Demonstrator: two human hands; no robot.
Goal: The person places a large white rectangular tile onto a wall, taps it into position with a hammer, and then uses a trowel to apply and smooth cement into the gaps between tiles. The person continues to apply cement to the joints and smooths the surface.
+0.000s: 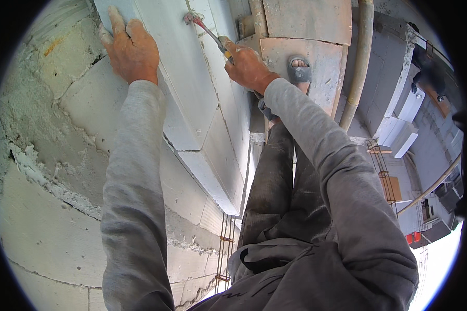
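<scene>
Left hand [132, 54] spread on pale block [184, 85], right hand [250, 67] gripping hammer [211, 34], sandalled foot [299, 70] on board [321, 85].

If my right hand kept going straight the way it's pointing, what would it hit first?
Likely the pale block wall, with the hammer in your right hand leading; how much gap remains is unclear from this view.

No words or numbers can be read clearly. A thin, dark, handwriting-like line of lettering [248, 293] slants across the front of the person's dark grey, creased cloth top [316, 282], at the near side; folds and low contrast leave it illegible.
</scene>
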